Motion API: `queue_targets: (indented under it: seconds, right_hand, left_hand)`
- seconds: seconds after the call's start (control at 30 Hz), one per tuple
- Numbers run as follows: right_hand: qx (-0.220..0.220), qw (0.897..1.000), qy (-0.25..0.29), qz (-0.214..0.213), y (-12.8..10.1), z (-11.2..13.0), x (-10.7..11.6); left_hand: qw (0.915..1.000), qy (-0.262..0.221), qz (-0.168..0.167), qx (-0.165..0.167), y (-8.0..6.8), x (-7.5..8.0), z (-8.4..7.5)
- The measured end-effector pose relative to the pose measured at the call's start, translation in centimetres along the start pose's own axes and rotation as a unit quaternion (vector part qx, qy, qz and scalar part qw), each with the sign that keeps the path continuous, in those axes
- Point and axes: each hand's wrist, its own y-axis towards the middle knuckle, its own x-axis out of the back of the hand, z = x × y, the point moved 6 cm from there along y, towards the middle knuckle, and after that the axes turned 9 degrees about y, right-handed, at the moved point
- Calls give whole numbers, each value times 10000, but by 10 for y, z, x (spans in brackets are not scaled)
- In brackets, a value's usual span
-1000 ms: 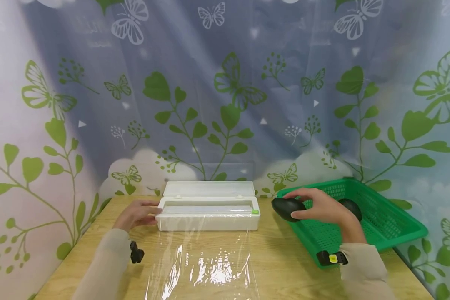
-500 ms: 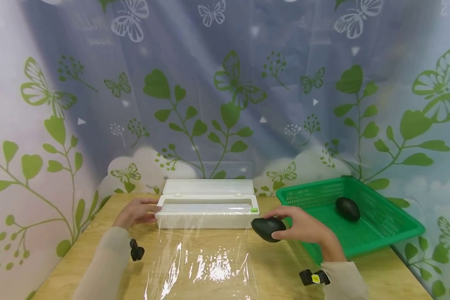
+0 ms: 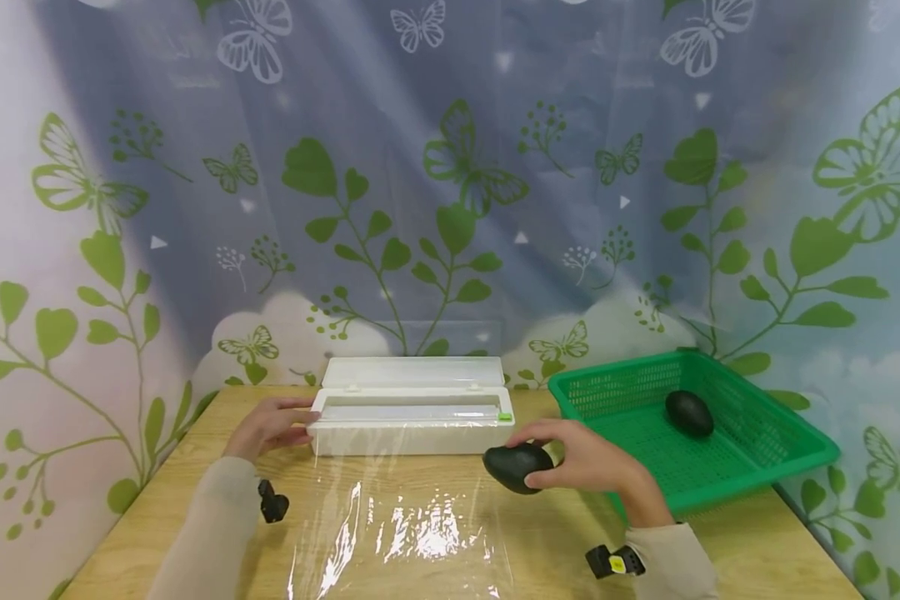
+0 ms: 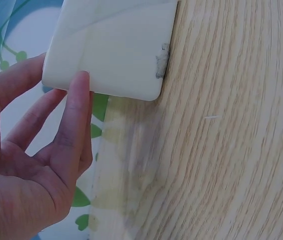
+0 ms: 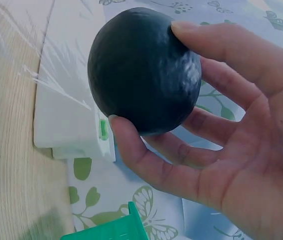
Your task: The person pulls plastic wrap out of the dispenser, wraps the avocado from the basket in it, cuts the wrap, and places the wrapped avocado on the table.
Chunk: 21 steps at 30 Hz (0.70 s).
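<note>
A dark avocado (image 3: pixel 517 470) is in my right hand (image 3: pixel 588 462), raised over the table near the right end of a white cling film box (image 3: pixel 412 440). The thumb and fingers curve round the avocado (image 5: pixel 139 75) in the right wrist view. The box lid (image 3: pixel 412 372) is raised, and clear film (image 3: pixel 390 529) stretches from the box toward me over the table. My left hand (image 3: pixel 270 427) rests at the box's left end. In the left wrist view its fairly straight fingers (image 4: pixel 74 117) touch that end (image 4: pixel 111 55); some fingertips are hidden behind it.
A green perforated basket (image 3: pixel 607 398) stands at the right with a second avocado (image 3: pixel 690 414) inside. A green slider (image 3: pixel 505 417) sits at the box's right end. Behind the wooden table (image 3: pixel 172 508) hangs a patterned curtain (image 3: pixel 390 167).
My right hand has carried the avocado left and toward me, from above the basket's left edge to beside the film. My left hand has stayed on the box's end.
</note>
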Motion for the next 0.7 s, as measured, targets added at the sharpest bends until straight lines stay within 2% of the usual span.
queue_targets:
  seconds: [0.4,0.6,0.7]
  right_hand:
    - [243,9983,403,341,8,14,-22]
    - [588,9974,77,411,16,22,-39]
    - [597,9971,66,477,18,26,-47]
  left_hand:
    - [9999,-90,49,9,2,0,1]
    - [9999,-50,114,-33,0,-1,1]
    - [9999,-101,117,-6,-1,-1,1]
